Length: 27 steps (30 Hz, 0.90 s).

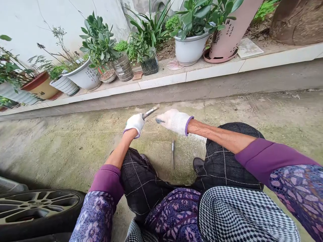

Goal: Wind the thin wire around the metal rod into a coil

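Note:
My left hand (135,122), in a white knit glove with a purple cuff, is closed around a slim brush-like tool (150,111). The tool has a dark handle, a silvery middle and a pale tan tip pointing up and right. My right hand (174,121), gloved the same way, hovers just right of that tip, apart from it. Its fingers are drawn together, with a dark grey patch at their ends; whatever they may hold is hidden. Between my feet, a second slim tool (173,155) with a silvery upper part lies on the concrete floor (96,144).
A tiled ledge (164,80) crosses ahead, carrying several potted plants, among them a white pot (190,50) and a pink planter (227,37). A car wheel (37,208) stands close at the lower left. Whitish specks (198,144) mark the floor beneath my right forearm.

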### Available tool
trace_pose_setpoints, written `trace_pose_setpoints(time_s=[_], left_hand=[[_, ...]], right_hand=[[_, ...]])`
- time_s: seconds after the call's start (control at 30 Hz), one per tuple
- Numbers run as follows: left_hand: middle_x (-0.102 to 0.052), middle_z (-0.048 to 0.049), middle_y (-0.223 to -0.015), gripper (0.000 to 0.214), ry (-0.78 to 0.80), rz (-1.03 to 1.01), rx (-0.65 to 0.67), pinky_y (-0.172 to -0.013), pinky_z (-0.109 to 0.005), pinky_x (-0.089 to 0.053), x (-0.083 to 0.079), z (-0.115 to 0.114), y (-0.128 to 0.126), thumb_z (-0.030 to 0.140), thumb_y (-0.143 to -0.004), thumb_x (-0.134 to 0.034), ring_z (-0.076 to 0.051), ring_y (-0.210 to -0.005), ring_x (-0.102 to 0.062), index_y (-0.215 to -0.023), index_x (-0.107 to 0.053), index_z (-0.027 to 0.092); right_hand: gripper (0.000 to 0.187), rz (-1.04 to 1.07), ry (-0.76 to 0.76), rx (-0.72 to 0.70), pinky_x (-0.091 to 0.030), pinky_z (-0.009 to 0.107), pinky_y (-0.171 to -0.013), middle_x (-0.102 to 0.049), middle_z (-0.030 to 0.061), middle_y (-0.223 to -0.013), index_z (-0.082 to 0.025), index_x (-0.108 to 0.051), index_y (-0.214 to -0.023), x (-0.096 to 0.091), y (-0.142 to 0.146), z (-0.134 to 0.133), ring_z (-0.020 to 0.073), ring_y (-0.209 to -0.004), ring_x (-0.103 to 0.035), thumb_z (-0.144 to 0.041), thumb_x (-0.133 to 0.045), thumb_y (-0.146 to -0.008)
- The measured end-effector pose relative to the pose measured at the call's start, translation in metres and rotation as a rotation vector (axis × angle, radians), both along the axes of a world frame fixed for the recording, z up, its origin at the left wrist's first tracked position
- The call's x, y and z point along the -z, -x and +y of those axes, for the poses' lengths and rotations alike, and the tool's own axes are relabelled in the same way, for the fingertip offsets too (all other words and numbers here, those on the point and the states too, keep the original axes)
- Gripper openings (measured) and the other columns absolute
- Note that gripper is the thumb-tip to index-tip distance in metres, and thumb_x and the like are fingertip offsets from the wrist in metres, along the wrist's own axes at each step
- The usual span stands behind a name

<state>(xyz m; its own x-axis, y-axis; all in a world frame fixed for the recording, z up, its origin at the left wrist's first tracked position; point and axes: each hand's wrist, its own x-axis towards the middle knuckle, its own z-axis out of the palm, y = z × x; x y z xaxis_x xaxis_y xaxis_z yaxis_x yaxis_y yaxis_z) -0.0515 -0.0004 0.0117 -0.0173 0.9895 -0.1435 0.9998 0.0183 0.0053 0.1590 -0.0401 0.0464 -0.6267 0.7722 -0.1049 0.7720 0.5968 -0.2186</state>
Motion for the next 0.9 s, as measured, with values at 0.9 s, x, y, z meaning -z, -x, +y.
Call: trace_pose_setpoints(time_s=[0.9], left_hand=[[-0.071, -0.0158, -0.096, 0.033, 0.012, 0.236, 0.108, -0.075, -0.035, -0.049, -0.006, -0.01, 0.023, 0.025, -0.097, -0.04, -0.026, -0.083, -0.067, -0.12, -0.062, 0.017]], right_hand=[[0.034, 0.002, 0.125, -0.077, -0.035, 0.03, -0.06, -0.074, 0.0082, -0.095, -0.02, -0.071, -0.104, 0.026, 0.015, -0.013, 0.0188, -0.075, -0.063, -0.027, -0.04, -0.094]])
